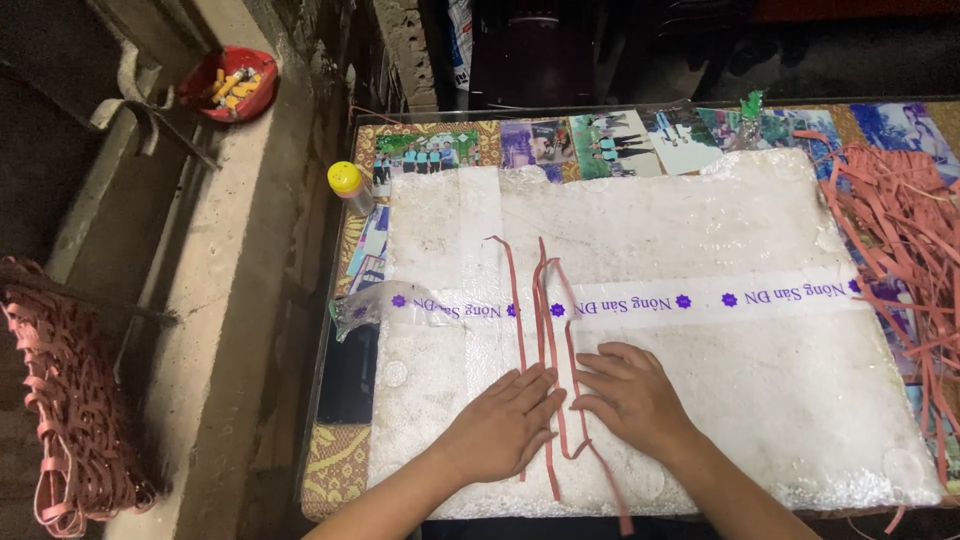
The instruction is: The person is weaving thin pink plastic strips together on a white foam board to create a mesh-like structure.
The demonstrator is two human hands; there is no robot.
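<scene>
Pink strips [545,330] lie lengthwise on the white foam board [760,390], running between both hands. Left hand [505,425] rests flat, fingers extended, palm down, touching strips at its fingertips. Right hand [630,395] likewise flat, fingers pressing a strip. Neither grasps anything. A strip pile [900,230] lies at right, a yellow-capped bottle [350,187] at left.

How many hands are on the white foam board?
2. The left hand lies flat at the board's near edge; the right hand lies flat beside it, pink strips between them.
</scene>
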